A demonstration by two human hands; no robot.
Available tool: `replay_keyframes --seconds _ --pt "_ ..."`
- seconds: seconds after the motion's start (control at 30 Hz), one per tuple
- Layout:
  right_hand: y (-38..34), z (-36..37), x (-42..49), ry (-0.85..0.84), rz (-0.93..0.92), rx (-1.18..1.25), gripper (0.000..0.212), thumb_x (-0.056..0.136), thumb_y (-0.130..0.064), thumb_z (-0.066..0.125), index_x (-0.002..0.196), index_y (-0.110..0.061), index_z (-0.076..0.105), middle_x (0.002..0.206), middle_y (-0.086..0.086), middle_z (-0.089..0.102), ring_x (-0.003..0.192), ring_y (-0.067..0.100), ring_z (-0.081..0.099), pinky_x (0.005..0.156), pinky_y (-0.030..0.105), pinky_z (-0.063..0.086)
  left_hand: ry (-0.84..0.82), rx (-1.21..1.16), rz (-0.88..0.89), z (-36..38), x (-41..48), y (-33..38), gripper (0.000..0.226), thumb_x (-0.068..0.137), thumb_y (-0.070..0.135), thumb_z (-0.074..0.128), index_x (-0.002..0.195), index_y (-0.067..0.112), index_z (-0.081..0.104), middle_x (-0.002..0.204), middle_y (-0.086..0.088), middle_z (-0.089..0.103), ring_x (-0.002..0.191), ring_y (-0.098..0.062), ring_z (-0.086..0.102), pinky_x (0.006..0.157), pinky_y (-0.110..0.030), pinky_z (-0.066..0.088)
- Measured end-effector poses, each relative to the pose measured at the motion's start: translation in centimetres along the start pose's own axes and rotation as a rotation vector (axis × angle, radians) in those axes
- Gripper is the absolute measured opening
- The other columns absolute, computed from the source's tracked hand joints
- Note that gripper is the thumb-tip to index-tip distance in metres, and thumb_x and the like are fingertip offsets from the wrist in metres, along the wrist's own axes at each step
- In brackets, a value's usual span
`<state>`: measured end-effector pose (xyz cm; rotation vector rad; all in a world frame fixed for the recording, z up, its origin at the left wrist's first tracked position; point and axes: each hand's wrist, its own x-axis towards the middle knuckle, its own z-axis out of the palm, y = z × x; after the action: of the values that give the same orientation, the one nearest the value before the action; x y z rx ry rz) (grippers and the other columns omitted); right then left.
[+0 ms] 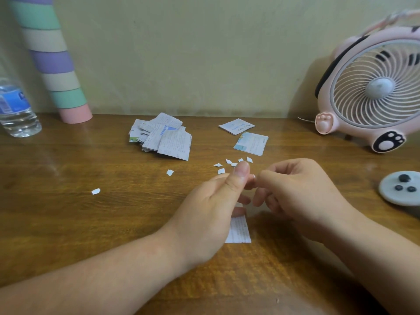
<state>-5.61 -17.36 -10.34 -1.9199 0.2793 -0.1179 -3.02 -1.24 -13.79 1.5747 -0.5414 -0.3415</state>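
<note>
Spanning the whole view, a brown wooden desk (68,223) carries everything. Far right stands a pink cat-paw fan (372,87); far left a pastel striped tube (52,62) leans on the wall. Beside it is a clear water bottle (16,110), water in its lower part. The left hand (211,212) and right hand (300,192) meet at centre. Left grip is clamped on a paper strip (239,230), thumb up. Right grip pinches the strip's top edge, where a sliver of white shows. The strip's long axis runs away from the person, free end pointing back at them. It is white with fine printed lines; whether it touches the desk, cannot tell. A pile of torn printed paper (166,137) lies behind, two folded leaflets (251,143) to its right. A grey round dish (391,194) holds three dark beads (404,178). Tiny white scraps (221,171) lie scattered just beyond the hands.
</note>
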Motion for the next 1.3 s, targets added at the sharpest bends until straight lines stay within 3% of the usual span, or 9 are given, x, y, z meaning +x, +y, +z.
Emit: replay_keyframes --seconds 0.1,0.3,0.43,0.53,0.63,1.0,1.07,1.2,1.3 --pt "-0.04 0.04 0.04 -0.005 -0.001 0.026 0.017 0.077 -0.006 0.061 0.066 0.0 0.074 0.069 0.031 0.066 0.047 0.02 0.042 0.047 0.026 0.032 0.023 -0.053 -0.021 -0.02 0.15 -0.06 0.086 0.081 0.08 0.036 0.128 0.016 0.068 0.12 0.006 0.072 0.112 -0.016 0.067 0.099 -0.039 0.055" --pt "-0.01 -0.09 0.09 -0.022 0.004 0.16 0.021 0.086 0.001 0.06 0.069 0.007 0.07 0.06 0.022 0.065 0.042 0.017 0.038 0.044 0.022 0.028 0.031 -0.11 -0.038 -0.16 0.16 0.07 0.078 0.085 0.075 0.033 0.124 0.018 0.069 0.117 0.005 0.074 0.109 -0.014 0.068 0.098 -0.043 0.056" --pt "-0.07 -0.18 -0.05 -0.036 -0.016 0.208 0.021 0.088 -0.005 0.069 0.072 0.008 0.07 0.063 0.025 0.065 0.044 0.019 0.038 0.045 0.022 0.027 0.016 -0.126 -0.035 -0.25 0.22 0.09 0.081 0.084 0.075 0.028 0.123 0.018 0.071 0.113 -0.001 0.075 0.109 -0.018 0.068 0.098 -0.045 0.055" --pt "-0.1 -0.18 -0.16 -0.035 -0.048 0.144 0.021 0.086 -0.005 0.07 0.067 0.003 0.072 0.06 0.029 0.059 0.046 0.021 0.039 0.045 0.023 0.029 0.038 -0.178 -0.066 -0.31 0.31 0.15 0.081 0.082 0.075 0.031 0.119 0.016 0.072 0.111 -0.001 0.076 0.108 -0.02 0.07 0.097 -0.045 0.056" --pt "-0.08 -0.08 -0.13 -0.015 -0.075 0.064 0.024 0.085 -0.006 0.069 0.061 -0.004 0.073 0.05 0.016 0.056 0.042 0.019 0.04 0.044 0.022 0.031 0.046 -0.192 -0.077 -0.27 0.35 0.13 0.081 0.081 0.075 0.032 0.117 0.015 0.073 0.11 -0.003 0.076 0.109 -0.022 0.069 0.096 -0.044 0.057" --pt "-0.54 -0.27 -0.34 -0.012 -0.164 -0.074 0.03 0.083 -0.003 0.066 0.054 -0.009 0.067 0.049 0.003 0.062 0.041 0.008 0.049 0.045 0.022 0.038 0.098 -0.174 -0.093 -0.2 0.46 0.11 0.078 0.085 0.074 0.039 0.114 0.011 0.076 0.112 -0.007 0.075 0.107 -0.025 0.07 0.095 -0.046 0.058" --pt "-0.41 -0.31 -0.22 -0.035 -0.181 -0.069 0.028 0.083 -0.002 0.067 0.055 -0.008 0.067 0.05 0.003 0.061 0.044 0.009 0.049 0.048 0.023 0.038 0.116 -0.202 -0.105 -0.27 0.5 0.22 0.066 0.093 0.066 0.047 0.111 0.01 0.076 0.11 -0.008 0.076 0.107 -0.027 0.07 0.095 -0.049 0.057" --pt "-0.12 -0.29 -0.08 -0.079 -0.185 -0.03 0.024 0.082 0.0 0.066 0.058 -0.006 0.068 0.051 0.01 0.061 0.044 0.013 0.048 0.049 0.024 0.036 0.122 -0.199 -0.124 -0.24 0.5 0.37 0.024 0.101 0.019 0.056 0.106 0.009 0.078 0.106 -0.011 0.076 0.108 -0.033 0.069 0.097 -0.053 0.056" --pt "-0.08 -0.32 -0.13 -0.113 -0.18 0.016 0.022 0.08 0.002 0.065 0.059 -0.003 0.068 0.052 0.012 0.059 0.043 0.013 0.047 0.046 0.023 0.035 0.149 -0.208 -0.112 -0.11 0.49 0.22 0.017 0.096 0.004 0.062 0.098 0.007 0.078 0.097 -0.014 0.077 0.097 -0.031 0.072 0.092 -0.049 0.059"
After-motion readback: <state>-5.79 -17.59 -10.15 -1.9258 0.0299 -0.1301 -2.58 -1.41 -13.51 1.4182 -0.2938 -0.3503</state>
